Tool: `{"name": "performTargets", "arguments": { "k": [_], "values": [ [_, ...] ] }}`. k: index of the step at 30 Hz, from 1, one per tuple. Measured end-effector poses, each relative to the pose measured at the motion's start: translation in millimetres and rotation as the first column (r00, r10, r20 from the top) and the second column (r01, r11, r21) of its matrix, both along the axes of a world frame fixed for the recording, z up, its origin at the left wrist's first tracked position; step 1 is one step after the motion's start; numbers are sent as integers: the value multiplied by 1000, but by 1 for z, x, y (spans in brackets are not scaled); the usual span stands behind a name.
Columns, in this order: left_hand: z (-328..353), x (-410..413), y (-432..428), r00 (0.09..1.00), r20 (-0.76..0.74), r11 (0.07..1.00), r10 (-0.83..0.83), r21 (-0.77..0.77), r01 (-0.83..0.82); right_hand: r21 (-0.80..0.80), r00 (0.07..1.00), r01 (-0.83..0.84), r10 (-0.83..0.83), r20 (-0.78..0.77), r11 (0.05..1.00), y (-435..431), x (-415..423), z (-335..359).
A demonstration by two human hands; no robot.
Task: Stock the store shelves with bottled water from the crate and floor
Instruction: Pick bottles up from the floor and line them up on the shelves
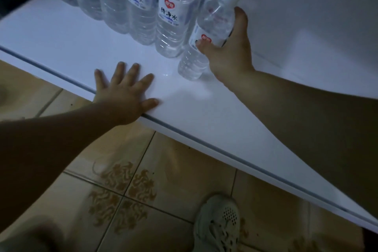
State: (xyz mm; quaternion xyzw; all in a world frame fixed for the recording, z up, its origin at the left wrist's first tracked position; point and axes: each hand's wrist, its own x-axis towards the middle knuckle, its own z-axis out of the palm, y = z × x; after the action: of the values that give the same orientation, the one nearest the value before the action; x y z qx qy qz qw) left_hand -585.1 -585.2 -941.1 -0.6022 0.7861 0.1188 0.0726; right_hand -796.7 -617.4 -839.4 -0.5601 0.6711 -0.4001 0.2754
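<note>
Now right grip [231, 53] wraps clear, white-capped bottle [216, 16]; left grip [124, 96] spread on shelf [61, 37].

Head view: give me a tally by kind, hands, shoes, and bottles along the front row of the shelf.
Hands: 2 (left hand, right hand)
Shoes: 1
Front-row bottles: 6 (5 standing bottles, 1 held bottle)
Total: 9
Bottles behind: too crowded to count.
</note>
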Motion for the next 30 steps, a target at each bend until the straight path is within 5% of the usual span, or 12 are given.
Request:
{"name": "performTargets", "arguments": {
  "k": [15, 20, 24, 30],
  "values": [
    [-8, 2, 2, 999, 11, 999, -38, -31, 39, -82, 995, 35, -42, -91, 996, -40, 0, -14],
    [19, 9, -9, 998, -56, 983, -34, 180, 44, 138, 989, 4, 16, -147, 990, -31, 2, 11],
    [82, 24, 11, 906, -361, 921, 221, 382, -72, 263, 972, 72, -9, -235, 962, 0, 9, 56],
    [193, 79, 83, 876, -423, 926, 234, 370, -69, 417, 921, 9, 155, -357, 909, 73, 55, 148]
  ]
}}
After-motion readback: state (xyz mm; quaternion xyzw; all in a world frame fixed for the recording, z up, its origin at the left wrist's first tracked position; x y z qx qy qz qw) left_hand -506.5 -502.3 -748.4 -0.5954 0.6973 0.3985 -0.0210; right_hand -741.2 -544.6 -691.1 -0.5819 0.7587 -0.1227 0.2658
